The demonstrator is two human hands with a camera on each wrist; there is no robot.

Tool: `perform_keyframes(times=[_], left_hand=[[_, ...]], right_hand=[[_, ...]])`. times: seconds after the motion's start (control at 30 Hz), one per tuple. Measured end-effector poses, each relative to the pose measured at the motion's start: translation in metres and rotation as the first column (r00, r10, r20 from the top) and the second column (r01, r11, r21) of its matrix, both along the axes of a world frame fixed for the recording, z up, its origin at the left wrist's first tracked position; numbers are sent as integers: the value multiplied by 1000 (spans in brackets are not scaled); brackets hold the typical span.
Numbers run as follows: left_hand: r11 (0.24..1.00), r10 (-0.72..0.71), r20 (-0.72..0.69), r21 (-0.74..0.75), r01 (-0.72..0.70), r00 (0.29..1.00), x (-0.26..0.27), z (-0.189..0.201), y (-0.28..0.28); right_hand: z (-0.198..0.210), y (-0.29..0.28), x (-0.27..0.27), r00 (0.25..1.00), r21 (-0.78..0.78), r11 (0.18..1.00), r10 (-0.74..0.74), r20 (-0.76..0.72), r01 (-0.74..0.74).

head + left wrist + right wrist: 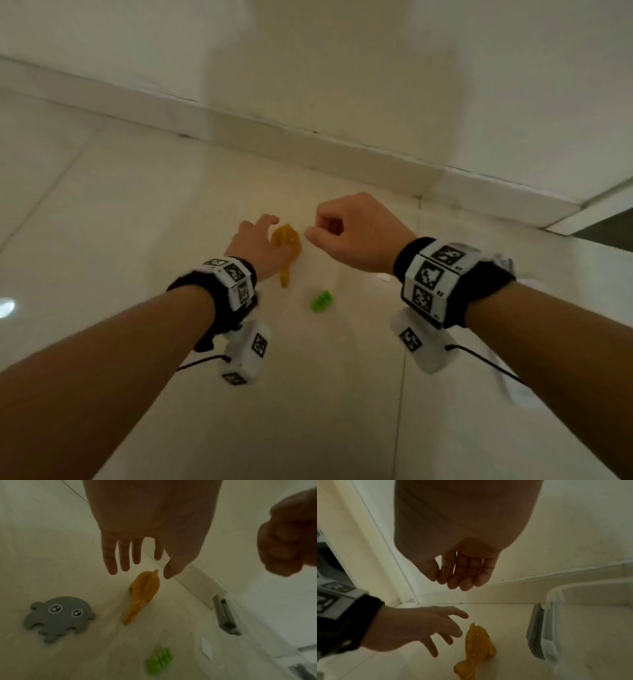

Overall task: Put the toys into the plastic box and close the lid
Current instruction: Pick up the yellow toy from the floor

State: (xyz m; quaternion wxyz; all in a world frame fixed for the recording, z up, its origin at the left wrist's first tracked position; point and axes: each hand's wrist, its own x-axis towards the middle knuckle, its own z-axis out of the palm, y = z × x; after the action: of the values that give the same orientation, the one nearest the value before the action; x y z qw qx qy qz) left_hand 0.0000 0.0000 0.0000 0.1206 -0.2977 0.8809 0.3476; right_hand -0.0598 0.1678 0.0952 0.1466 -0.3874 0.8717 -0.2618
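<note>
On the pale glossy tiled floor (137,192), nearest the person, lies a small bright-green studded plastic block (321,301), alone and a little apart from the other toys. Just beyond it stands an orange-yellow rubbery dinosaur-shaped toy (287,251), its long tail pointing back toward the green block and its body toward the wall. The left hand (251,245) hangs directly over this toy with its fingers (109,559) spread and nearly straight, holding nothing; the left wrist view shows a clear gap between the thumb tip and the toy's head, so the hand is not touching it. To the left of the dinosaur, seen only in the left wrist view, a flat grey silicone octopus-shaped toy with two round white eyes (58,616) lies face up on the floor. The right hand (349,233) hovers higher, beside the left one and across the dinosaur from it, with its fingers (465,572) curled loosely toward the palm and nothing in them. To the right of the dinosaur sits the clear plastic box with a grey latch on its end (554,615), standing open. Farthest away, a white skirting board (308,150) runs along the foot of the plain white wall (342,61).
</note>
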Motion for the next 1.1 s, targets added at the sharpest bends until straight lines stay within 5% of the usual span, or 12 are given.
perform_keyframes(times=[0.13,0.43,0.53,0.73,0.83,1.1], left_hand=[[999,-39,146,7,38,989,-11,-30,-4],[992,-118,189,-24,124,975,-44,-36,8],[981,-3,175,190,-31,985,-42,-27,9],[764,305,16,594,-254,952,-44,17,3],[702,296,21,673,-232,955,-47,38,7],[659,190,-6,742,-123,982,-43,83,52]], right_hand=[[-28,0,-13,1000,-54,998,-17,-24,16],[-41,13,-12,983,-144,973,-180,36,183],[-50,11,-7,972,-143,962,-229,44,233],[-51,7,-4,970,76,972,-229,75,224],[-46,-1,2,985,174,970,-174,5,171],[-21,8,-8,929,170,915,-352,-109,367]])
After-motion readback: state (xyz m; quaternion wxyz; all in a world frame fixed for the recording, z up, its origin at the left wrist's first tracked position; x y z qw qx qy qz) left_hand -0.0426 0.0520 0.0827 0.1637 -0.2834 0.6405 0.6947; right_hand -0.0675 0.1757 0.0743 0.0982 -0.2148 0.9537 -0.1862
